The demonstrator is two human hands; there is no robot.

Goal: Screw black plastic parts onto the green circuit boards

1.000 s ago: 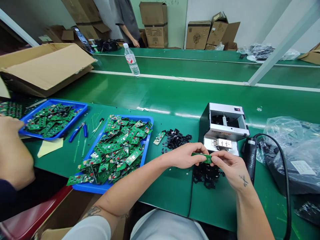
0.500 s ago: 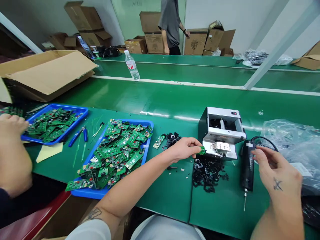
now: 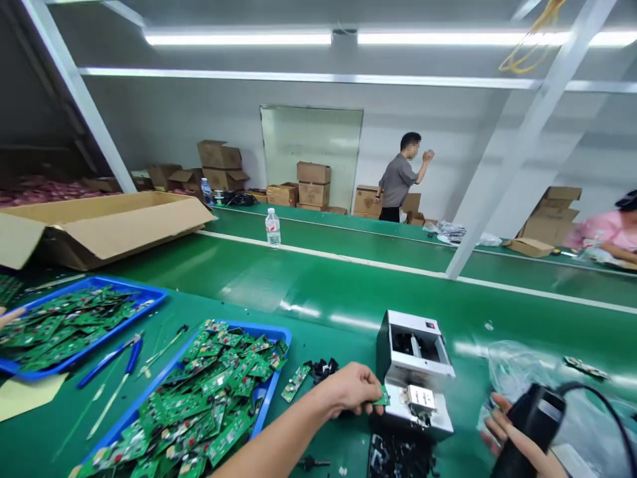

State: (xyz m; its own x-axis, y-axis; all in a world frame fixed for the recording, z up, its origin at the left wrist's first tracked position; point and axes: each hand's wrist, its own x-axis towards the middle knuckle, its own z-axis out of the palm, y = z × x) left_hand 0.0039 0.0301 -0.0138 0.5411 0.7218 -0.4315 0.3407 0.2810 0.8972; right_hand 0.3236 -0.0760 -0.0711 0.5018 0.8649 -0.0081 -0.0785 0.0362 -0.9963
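Note:
My left hand (image 3: 354, 388) pinches a small green circuit board (image 3: 382, 397) by its end. The board is at the left side of a silver and black tabletop machine (image 3: 415, 372), by the metal block (image 3: 421, 398) on its front. On the right, my right hand (image 3: 527, 441) is around a black corded electric screwdriver (image 3: 535, 421), which is tilted; its tip is out of view. Below the machine lies a pile of small black parts (image 3: 403, 458), with more black parts (image 3: 323, 368) and a single circuit board (image 3: 296, 383) left of it.
Blue trays (image 3: 266, 405) (image 3: 162, 297) hold heaped circuit boards. Pliers (image 3: 112, 362) lie between them. A clear plastic bag (image 3: 517, 365) and another board (image 3: 586, 367) are at right. A water bottle (image 3: 273, 229) and an open carton (image 3: 134, 226) stand farther back. Other people are nearby.
The view has tilted up. My right hand has closed around the electric screwdriver, which has changed its tilt. A board now shows at the far right. The person at the back has moved right, an arm raised.

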